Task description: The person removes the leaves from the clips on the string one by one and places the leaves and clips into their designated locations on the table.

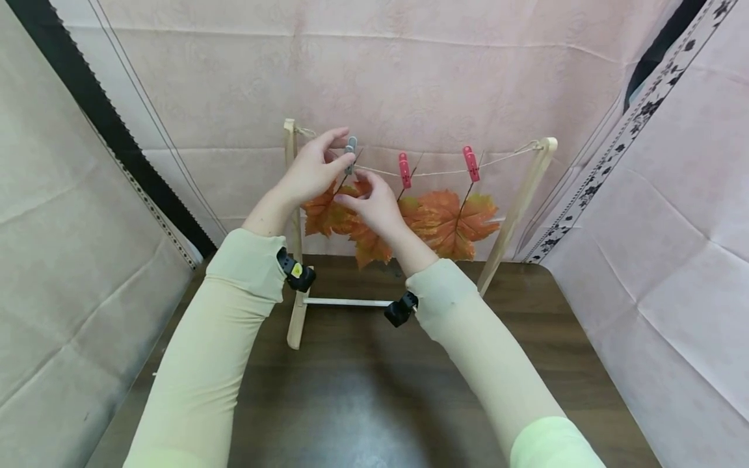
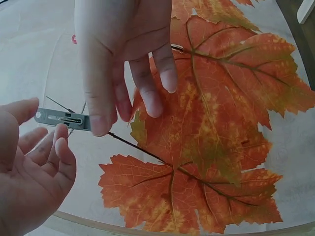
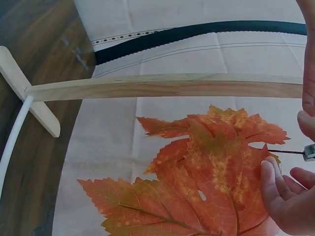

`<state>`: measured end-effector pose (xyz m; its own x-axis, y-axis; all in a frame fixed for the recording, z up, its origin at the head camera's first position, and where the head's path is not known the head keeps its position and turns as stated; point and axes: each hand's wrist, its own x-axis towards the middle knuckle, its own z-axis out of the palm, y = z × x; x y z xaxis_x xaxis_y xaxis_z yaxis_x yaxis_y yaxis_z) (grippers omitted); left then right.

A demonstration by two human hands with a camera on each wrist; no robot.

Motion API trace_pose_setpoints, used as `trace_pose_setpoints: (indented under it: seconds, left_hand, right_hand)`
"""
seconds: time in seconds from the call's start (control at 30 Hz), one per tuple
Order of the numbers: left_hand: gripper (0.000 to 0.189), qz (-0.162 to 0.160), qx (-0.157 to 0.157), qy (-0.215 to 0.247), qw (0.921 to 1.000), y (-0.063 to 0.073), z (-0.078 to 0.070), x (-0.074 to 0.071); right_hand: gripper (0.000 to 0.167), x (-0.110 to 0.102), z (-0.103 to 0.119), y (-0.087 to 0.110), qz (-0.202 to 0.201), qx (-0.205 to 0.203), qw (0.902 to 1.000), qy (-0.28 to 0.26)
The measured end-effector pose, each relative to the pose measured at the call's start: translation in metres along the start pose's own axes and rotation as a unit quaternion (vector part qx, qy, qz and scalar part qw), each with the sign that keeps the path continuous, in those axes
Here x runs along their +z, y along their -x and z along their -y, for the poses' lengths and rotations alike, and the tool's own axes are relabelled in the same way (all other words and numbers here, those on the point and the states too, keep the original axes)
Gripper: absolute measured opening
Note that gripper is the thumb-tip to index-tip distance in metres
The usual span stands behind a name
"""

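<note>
A grey clothespin (image 1: 350, 148) sits on a thin cord (image 1: 439, 173) strung between two wooden posts. My left hand (image 1: 313, 170) holds this clothespin (image 2: 51, 117) near its upper end, with thumb and forefinger about it. Below and to the right, my right hand (image 1: 379, 203) has its fingers loosely bent and apart. One of its fingertips lies over the lower end of the clothespin in the left wrist view; whether it presses there I cannot tell. An orange maple leaf (image 2: 162, 196) hangs by its dark stem (image 2: 135, 146) from the clothespin. Another leaf (image 3: 142, 211) overlaps beside it.
Two red clothespins, a middle one (image 1: 405, 171) and a right one (image 1: 471, 164), hold more stems on the cord. An orange leaf (image 1: 453, 224) hangs at the right. The wooden stand (image 1: 517, 214) has a white crossbar (image 1: 348, 302) above the brown table (image 1: 328, 390). Pale cloth (image 1: 409, 84) surrounds it.
</note>
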<state>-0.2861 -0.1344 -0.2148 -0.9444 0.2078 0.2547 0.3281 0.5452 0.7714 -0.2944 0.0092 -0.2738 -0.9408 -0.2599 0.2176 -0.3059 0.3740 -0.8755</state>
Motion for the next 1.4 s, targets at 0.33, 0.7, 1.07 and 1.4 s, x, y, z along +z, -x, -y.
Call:
trace_pose_setpoints:
  seconds: [0.33,0.7,1.07,1.4]
  left_hand:
    - [0.044,-0.025,0.013,0.008,0.9996,-0.001,-0.002,0.001]
    - [0.038,-0.049,0.023,0.014,0.9984,0.001,-0.002,-0.002]
    - [0.037,-0.050,0.008,0.039,0.9979,0.001,0.003,-0.003]
    - [0.037,-0.052,-0.004,0.034,0.9981,0.005,0.005,-0.006]
  right_hand:
    - [0.039,0.001,0.004,-0.005,-0.007,-0.002,0.9999,0.009]
    - [0.019,0.006,0.010,-0.011,-0.025,0.001,0.9997,0.008]
    - [0.019,0.003,0.008,-0.010,-0.012,0.039,0.9992,-0.002]
    - [0.018,0.002,0.008,-0.010,0.005,0.029,0.9992,0.027]
